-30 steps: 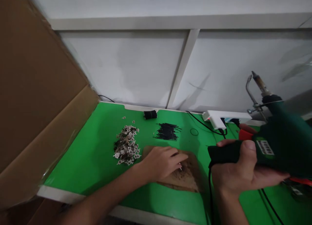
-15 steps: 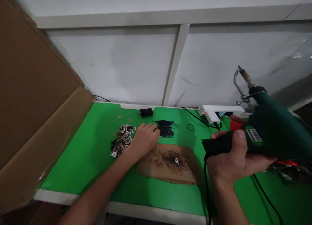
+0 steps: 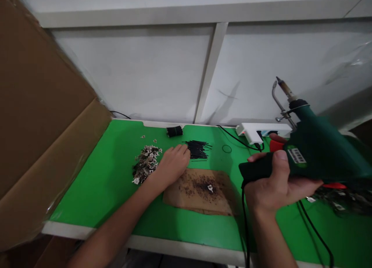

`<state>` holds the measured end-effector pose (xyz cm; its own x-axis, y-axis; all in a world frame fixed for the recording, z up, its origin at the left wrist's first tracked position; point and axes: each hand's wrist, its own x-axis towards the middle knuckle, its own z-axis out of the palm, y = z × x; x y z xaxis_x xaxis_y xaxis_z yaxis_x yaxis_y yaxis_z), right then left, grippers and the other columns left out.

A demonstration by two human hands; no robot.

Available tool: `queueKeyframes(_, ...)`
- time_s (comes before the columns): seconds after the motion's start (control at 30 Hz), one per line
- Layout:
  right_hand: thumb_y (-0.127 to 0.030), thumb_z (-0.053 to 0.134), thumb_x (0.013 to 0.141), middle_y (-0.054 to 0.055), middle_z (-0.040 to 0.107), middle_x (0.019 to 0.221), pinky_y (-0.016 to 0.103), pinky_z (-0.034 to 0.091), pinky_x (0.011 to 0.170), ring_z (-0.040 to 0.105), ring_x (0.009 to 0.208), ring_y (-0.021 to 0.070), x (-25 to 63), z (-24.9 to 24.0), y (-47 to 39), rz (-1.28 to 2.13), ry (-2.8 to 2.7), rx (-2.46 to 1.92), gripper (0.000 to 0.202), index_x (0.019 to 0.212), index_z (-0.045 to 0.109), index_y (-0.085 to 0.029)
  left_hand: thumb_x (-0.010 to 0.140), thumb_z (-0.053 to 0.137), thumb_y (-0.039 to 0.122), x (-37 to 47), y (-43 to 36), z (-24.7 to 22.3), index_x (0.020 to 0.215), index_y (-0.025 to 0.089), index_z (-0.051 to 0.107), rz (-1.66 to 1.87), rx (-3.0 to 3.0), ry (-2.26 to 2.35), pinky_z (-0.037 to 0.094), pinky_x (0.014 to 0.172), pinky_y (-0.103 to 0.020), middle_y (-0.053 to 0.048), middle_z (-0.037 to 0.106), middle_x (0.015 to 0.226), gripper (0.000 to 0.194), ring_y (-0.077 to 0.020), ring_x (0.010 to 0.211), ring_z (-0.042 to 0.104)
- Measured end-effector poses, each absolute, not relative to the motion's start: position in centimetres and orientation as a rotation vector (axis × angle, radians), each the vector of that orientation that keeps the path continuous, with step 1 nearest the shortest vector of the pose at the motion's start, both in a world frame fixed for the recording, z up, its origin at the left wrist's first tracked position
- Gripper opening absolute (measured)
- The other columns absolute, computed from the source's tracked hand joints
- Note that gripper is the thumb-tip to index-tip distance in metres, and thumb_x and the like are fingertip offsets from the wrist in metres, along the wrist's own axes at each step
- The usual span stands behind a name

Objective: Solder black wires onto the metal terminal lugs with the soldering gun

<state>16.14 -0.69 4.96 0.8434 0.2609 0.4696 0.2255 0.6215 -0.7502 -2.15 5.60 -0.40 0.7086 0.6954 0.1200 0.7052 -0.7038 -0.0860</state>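
My right hand [image 3: 277, 182] grips a dark green soldering gun [image 3: 314, 148] by its handle, with the tip pointing up and left, above the right side of the bench. My left hand [image 3: 176, 161] has its fingers curled together at the left end of a loose pile of short black wires [image 3: 198, 149]. What those fingertips pinch, if anything, is hidden. A heap of small metal terminals [image 3: 147, 161] lies just left of that hand. One single metal terminal [image 3: 210, 188] rests on a scorched brown cardboard piece [image 3: 174, 196] in front.
A tied bundle of black wires [image 3: 174, 131] and a thin rubber band [image 3: 226, 148] lie on the green bench top [image 3: 95, 182]. Behind them is a white power strip [image 3: 264, 129]. Cardboard [image 3: 43, 105] walls off the left. A dark pile of parts [image 3: 345, 200] sits at right.
The soldering gun in my right hand has shifted slightly left. One wire now lies apart at the near side of the pile. My left hand stays at the wires.
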Motion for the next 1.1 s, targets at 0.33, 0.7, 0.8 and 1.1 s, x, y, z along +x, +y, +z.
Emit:
queueKeyframes(0.33,-0.030,0.090,0.067,0.003,0.072,0.093,0.026,0.050,0.047,0.058,0.052,0.0113,16.0,4.9,-1.3,0.333,-0.690,-1.156,0.041,0.097,0.063,-0.020,0.105,0.045,0.020,-2.9,4.5,1.6,0.098,0.019,0.057,-1.062,-3.176,-1.223,0.051,0.076,-0.026,-0.003,0.066,0.094,0.015,-0.0152,0.085,0.064)
queueKeyframes(0.7,-0.033,0.089,0.066,0.005,0.073,0.083,0.023,0.047,0.043,0.054,0.051,0.0111,14.7,5.0,-2.3,0.845,-0.906,-1.199,0.037,0.092,0.067,-0.019,0.101,0.053,0.014,-1.7,2.0,2.8,0.100,0.017,0.063,-1.780,-3.038,-1.016,0.051,0.067,-0.021,-0.005,0.070,0.093,0.011,-0.0126,0.084,0.067)
queueKeyframes(0.8,-0.031,0.087,0.068,0.005,0.072,0.084,0.023,0.047,0.044,0.054,0.051,0.0105,14.7,4.9,-2.3,0.868,-0.925,-1.193,0.036,0.096,0.068,-0.018,0.100,0.054,0.013,-1.8,2.0,2.8,0.100,0.016,0.064,-1.784,-3.033,-1.007,0.052,0.068,-0.020,-0.005,0.070,0.093,0.010,-0.0128,0.086,0.067)
queueKeyframes(1.1,-0.031,0.087,0.067,0.004,0.071,0.078,0.022,0.045,0.043,0.053,0.050,0.0104,14.7,5.2,-2.5,0.890,-0.930,-1.199,0.032,0.088,0.067,-0.017,0.100,0.055,0.014,-1.6,1.8,2.7,0.100,0.016,0.066,-1.773,-3.044,-1.005,0.054,0.068,-0.022,-0.006,0.071,0.092,0.011,-0.0136,0.084,0.068)
